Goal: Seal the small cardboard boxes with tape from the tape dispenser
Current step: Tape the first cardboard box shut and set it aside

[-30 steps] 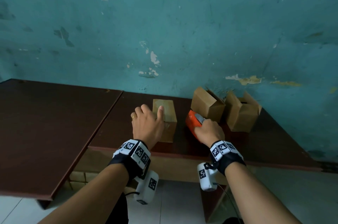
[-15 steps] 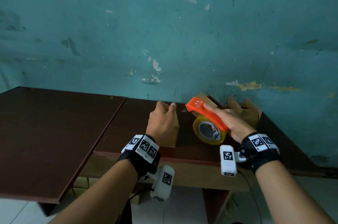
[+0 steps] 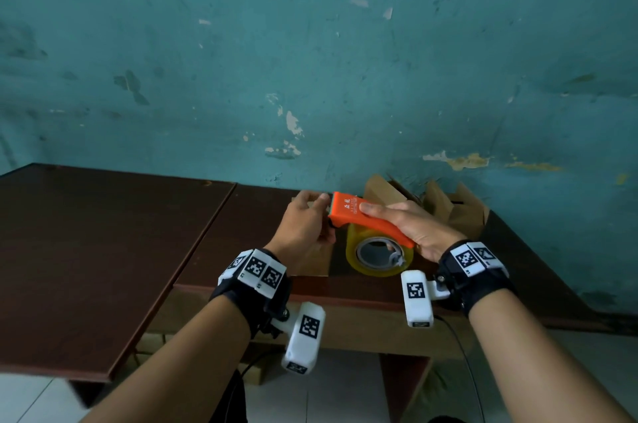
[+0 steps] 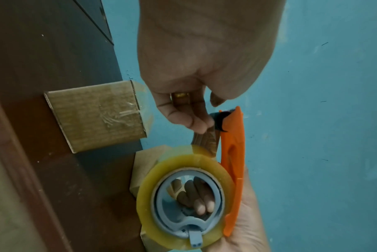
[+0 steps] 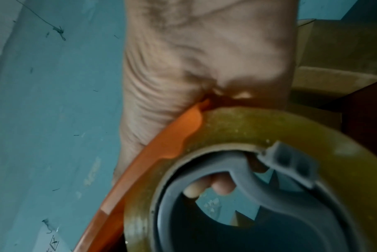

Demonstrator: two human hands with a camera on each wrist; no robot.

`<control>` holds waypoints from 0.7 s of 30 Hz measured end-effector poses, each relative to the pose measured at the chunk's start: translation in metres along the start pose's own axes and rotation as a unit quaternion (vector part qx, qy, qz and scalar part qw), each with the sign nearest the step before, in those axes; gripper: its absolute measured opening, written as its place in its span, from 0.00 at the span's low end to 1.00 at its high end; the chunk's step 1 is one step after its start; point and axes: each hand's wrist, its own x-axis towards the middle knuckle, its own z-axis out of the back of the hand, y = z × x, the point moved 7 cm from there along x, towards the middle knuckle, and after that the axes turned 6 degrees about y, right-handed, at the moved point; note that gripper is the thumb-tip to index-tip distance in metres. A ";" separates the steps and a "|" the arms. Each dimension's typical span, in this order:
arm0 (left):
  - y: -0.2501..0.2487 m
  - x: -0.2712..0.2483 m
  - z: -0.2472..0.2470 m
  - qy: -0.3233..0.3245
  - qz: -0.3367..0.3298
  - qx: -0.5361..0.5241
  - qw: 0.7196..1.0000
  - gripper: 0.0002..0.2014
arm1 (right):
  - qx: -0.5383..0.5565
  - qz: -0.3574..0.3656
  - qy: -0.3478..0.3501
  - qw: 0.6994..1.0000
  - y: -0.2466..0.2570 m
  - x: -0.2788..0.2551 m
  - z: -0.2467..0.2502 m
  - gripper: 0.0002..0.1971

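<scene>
Since half a second ago, the left hand (image 3: 303,232) has been brought off the box and up to the toothed front edge of the tape dispenser (image 3: 367,222), which has been carried leftward and held at about the same height near the middle of the head view.

At the far left of the head view only the dark brown table (image 3: 103,250) is seen. Just left of centre, the small cardboard box (image 4: 96,116) is stood on the table's near edge, mostly hidden behind the left hand in the head view; in the left wrist view it is seen at centre left with some clear tape already wrinkled over one face. The left fingers (image 4: 191,119) are pinched together on the free tape end (image 4: 206,139) beside the cutter, presumably so that a length can be drawn out toward the box.

At centre, the yellowish tape roll (image 3: 378,255) is hung under the orange body. The dispenser is clamped by the right hand (image 3: 414,225), fingers laid along the top and curled through the core, likely so the roll stays steady against the pull.

Right of centre, against the teal wall (image 3: 310,42), two more boxes (image 3: 459,212) are left with flaps open, apparently awaiting sealing.
</scene>
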 end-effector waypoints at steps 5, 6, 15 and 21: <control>0.003 -0.001 0.008 -0.005 -0.042 0.029 0.999 0.10 | -0.022 -0.014 0.025 0.999 -0.003 0.010 0.000 0.43; 0.004 -0.002 0.010 -0.008 -0.051 0.032 0.998 0.09 | -0.027 -0.015 0.029 0.999 -0.003 0.013 0.000 0.45; 0.020 0.001 0.031 -0.045 -0.077 0.075 0.993 0.20 | -0.104 -0.010 0.062 0.993 0.011 0.029 -0.010 0.42; 0.026 0.010 0.043 -0.052 -0.090 0.090 0.991 0.19 | -0.135 -0.006 0.055 0.989 0.017 0.038 -0.010 0.30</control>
